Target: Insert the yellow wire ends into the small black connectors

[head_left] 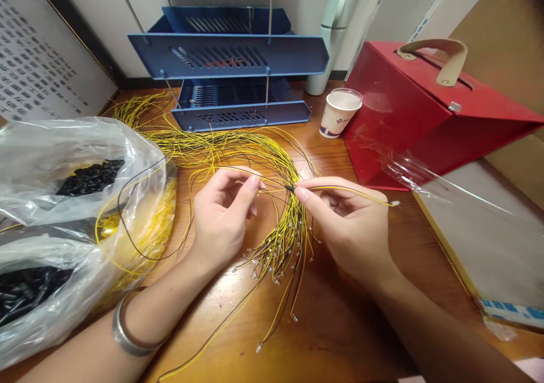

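Note:
A pair of thin yellow and black wires (348,187) runs across both hands. At its right end is a small clear connector (395,203), past the fingers of my right hand (355,227). My right thumb and fingertip pinch the pair beside a short black sleeve (289,188) around the wires. My left hand (225,210) is closed, with the wires passing over its index finger and thumb tip; its other fingers are curled. Behind and below the sleeve lies a large bundle of similar wires (287,162), its connector ends (276,258) fanned out on the wooden table (340,326).
Clear plastic bags (140,145) at left hold small black pieces (91,178) and yellow ones. A blue tray rack (233,57) stands behind, with a pale flask (329,43) and paper cup (340,114). A red box (403,99) with a handle is at right.

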### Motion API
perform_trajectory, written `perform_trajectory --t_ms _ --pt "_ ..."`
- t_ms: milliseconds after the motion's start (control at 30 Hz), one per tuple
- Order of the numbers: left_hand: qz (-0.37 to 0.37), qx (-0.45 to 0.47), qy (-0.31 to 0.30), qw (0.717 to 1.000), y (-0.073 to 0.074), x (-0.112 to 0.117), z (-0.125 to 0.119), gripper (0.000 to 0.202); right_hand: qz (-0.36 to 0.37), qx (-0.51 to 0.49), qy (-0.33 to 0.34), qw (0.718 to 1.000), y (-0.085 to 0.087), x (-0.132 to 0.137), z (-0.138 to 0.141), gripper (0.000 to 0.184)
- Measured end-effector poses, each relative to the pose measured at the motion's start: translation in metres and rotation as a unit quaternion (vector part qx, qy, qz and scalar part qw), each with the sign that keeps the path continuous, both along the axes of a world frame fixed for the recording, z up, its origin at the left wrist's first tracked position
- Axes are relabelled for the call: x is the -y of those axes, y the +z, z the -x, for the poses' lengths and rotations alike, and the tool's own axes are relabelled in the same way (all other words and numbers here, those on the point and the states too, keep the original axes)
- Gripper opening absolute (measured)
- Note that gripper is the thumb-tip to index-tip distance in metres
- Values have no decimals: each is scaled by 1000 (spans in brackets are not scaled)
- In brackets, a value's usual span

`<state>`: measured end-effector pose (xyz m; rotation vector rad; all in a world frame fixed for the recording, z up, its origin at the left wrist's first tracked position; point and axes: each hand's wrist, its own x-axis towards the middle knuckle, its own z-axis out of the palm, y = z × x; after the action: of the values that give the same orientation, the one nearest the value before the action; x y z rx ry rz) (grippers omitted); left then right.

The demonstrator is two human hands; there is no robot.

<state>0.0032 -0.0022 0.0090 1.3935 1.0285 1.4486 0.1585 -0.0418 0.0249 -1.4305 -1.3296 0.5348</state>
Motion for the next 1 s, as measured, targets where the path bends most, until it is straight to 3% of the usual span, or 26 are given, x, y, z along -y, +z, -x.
perform_trajectory --t_ms 100,200,333,633,1000 --pt "7 5 -38 999 -2 0 1 12 0 -2 1 1000 -1 0 0 8" --pt "33 -12 -119 992 -5 1 2 17 9 3 22 1000 0 0 1 8" --pt "67 -56 -190 978 -5 3 1 35 21 15 75 997 4 -1 2 7" --pt "-2 -101 -126 987 -1 1 2 41 -5 41 77 996 5 1 3 9" --pt "22 5 -46 999 -5 1 3 38 -35 48 53 997 1 2 2 9"
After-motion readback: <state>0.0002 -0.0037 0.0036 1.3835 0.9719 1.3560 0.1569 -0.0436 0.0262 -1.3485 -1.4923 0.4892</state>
